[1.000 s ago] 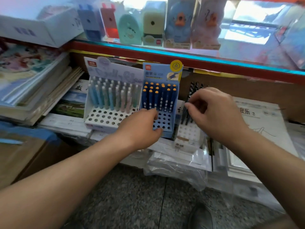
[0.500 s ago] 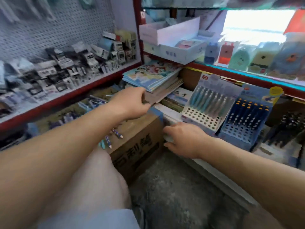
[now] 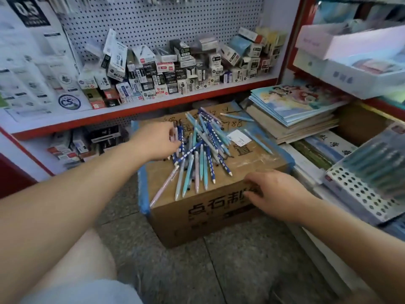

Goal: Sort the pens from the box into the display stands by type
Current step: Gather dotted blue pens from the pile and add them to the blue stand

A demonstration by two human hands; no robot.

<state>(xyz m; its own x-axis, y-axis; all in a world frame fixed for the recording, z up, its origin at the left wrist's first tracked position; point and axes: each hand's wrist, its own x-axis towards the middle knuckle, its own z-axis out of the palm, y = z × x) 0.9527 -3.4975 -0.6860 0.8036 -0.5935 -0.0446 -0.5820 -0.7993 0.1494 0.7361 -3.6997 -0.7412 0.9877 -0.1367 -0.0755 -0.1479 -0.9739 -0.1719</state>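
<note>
Pens [image 3: 203, 150] are lying in a messy heap on top of the closed cardboard box [image 3: 219, 218], which is sitting on the floor [image 3: 219, 273] in the corner between the shelves. The mix is dark blue ones with white dots, light blue and teal ones, plus a few pale pink ones, all crossing over each other, and some are sticking out past the front edge of the box. Two light blue strays are lying apart from the heap on the right side of the box top, near a white label [image 3: 238, 138]. The left hand [image 3: 156, 142] is reaching into the left edge of the heap with its fingers curled, and it's looking like it's pinching a pale pink pen and a dotted blue one there. The right hand [image 3: 280, 194] is resting on the front right edge of the box, fingers loosely bent over the corner and gripping nothing. Off at the right a white perforated stand [image 3: 359, 194] is sitting on the low shelf, with a blurry row of light blue pens standing at its back. A stack of books [image 3: 295, 110] is sitting right behind the box's right side.
</note>
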